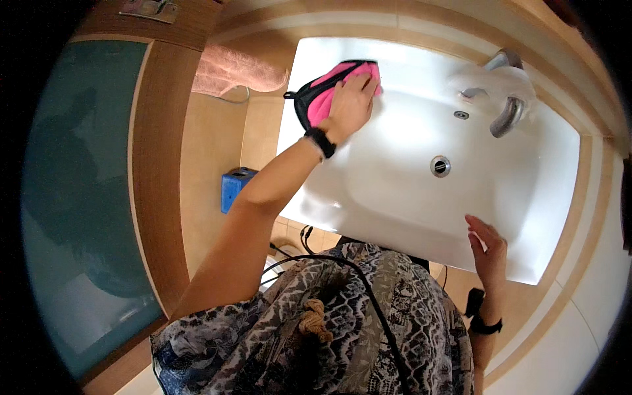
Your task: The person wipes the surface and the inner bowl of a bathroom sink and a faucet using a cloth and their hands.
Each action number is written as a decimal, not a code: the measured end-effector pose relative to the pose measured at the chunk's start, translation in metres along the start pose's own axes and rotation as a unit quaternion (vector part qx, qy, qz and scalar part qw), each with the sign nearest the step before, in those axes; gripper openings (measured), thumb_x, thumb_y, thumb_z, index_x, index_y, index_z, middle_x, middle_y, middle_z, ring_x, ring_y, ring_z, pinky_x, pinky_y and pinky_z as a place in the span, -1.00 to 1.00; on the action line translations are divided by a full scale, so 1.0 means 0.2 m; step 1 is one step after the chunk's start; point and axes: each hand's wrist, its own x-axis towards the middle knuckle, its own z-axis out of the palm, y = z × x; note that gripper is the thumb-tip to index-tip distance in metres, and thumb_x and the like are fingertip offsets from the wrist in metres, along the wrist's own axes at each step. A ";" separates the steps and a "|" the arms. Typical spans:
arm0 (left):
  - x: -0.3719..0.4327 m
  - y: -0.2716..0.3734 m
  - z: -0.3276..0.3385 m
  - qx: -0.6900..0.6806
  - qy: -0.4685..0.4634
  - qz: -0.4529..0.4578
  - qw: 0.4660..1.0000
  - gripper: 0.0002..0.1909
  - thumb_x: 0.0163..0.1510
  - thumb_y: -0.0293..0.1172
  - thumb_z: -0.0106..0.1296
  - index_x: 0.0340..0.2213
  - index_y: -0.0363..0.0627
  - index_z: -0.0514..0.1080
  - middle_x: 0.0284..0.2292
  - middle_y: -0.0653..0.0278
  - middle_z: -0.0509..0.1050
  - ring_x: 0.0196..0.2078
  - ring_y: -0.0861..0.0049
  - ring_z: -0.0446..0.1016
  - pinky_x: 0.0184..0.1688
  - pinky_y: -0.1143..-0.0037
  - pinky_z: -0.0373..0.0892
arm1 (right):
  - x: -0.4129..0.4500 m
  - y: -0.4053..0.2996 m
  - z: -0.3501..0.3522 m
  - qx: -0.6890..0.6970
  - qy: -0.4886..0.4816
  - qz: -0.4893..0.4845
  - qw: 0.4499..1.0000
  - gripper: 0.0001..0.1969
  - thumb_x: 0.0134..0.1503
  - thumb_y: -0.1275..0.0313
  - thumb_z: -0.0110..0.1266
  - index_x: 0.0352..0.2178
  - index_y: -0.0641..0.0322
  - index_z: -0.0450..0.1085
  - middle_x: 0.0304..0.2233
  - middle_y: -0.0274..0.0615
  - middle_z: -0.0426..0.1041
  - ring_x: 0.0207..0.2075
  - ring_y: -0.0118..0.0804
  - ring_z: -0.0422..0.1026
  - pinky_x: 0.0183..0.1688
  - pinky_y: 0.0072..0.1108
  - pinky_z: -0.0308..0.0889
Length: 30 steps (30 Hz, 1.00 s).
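Note:
At the back left corner of a white washbasin [385, 207], my left hand [353, 101] presses a pink cloth [323, 108] with black edging and a small hanging loop against the rim. Its fingers curl over the cloth and hide part of it. My right hand [489, 247] is over the basin's front right part, holding nothing, fingers and thumb apart. Between the hands lies the round metal drain [440, 167], with an oval overflow opening [461, 115] behind it. The chrome faucet [507, 117] stands at the back right, its base partly covered by something whitish and blurred.
A pink towel [237, 71] hangs left of the basin. Below it is a blue box [234, 185] near the wall. A wood-framed dark panel [84, 197] reflects dimly at far left. A black cable [358, 266] runs across my patterned shirt.

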 end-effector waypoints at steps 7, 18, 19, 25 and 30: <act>-0.05 -0.02 0.02 -0.020 0.022 -0.046 0.999 -0.52 -0.04 -0.36 -0.06 -0.06 -0.28 0.25 -0.02 0.02 0.25 0.02 0.13 0.22 -0.03 0.17 0.16 | 0.28 -0.27 0.00 0.006 -0.034 -0.133 0.991 -0.65 -0.07 0.69 0.01 -0.19 0.21 0.40 -0.22 -0.11 0.46 -0.30 -0.13 0.42 -0.25 -0.46 0.35; 0.07 -0.02 0.02 -0.029 -0.029 -0.048 0.998 -0.51 -0.17 -0.59 -0.10 -0.09 -0.22 0.28 -0.03 0.10 0.29 0.01 0.14 0.26 0.00 0.17 0.20 | 1.28 -0.31 0.45 -0.149 -0.001 -0.260 0.954 -0.55 -0.07 0.67 -0.17 -0.06 0.35 0.26 -0.04 0.09 0.28 -0.02 0.01 0.27 0.03 -0.37 0.19; 0.04 -0.08 0.00 -0.028 0.004 -0.048 0.998 -0.53 -0.16 -0.58 -0.10 -0.11 -0.22 0.30 -0.05 0.10 0.31 -0.02 0.15 0.29 -0.02 0.21 0.22 | 1.34 -0.31 0.51 -0.165 0.005 -0.264 0.950 -0.52 -0.07 0.69 -0.19 -0.02 0.34 0.23 0.02 0.07 0.23 0.04 -0.02 0.22 0.08 -0.40 0.14; 0.02 -0.16 -0.01 -0.050 0.024 -0.069 0.996 -0.56 -0.16 -0.55 -0.08 -0.13 -0.18 0.32 -0.04 0.12 0.31 0.00 0.24 0.27 -0.09 0.21 0.23 | 1.41 -0.36 0.71 -0.216 -0.066 -0.222 0.948 -0.43 -0.06 0.70 -0.30 0.08 0.37 0.07 0.15 0.02 0.06 0.22 -0.09 -0.04 0.19 -0.36 -0.02; 0.24 0.08 0.15 -0.105 -0.001 -0.026 0.994 -0.49 -0.18 -0.63 -0.11 -0.08 -0.18 0.29 -0.02 0.14 0.28 0.02 0.20 0.23 -0.02 0.20 0.18 | 1.41 -0.23 0.64 -0.199 0.036 -0.152 0.967 -0.49 0.00 0.60 -0.30 0.06 0.50 0.05 0.09 0.15 0.12 0.17 0.06 0.04 0.16 -0.37 0.03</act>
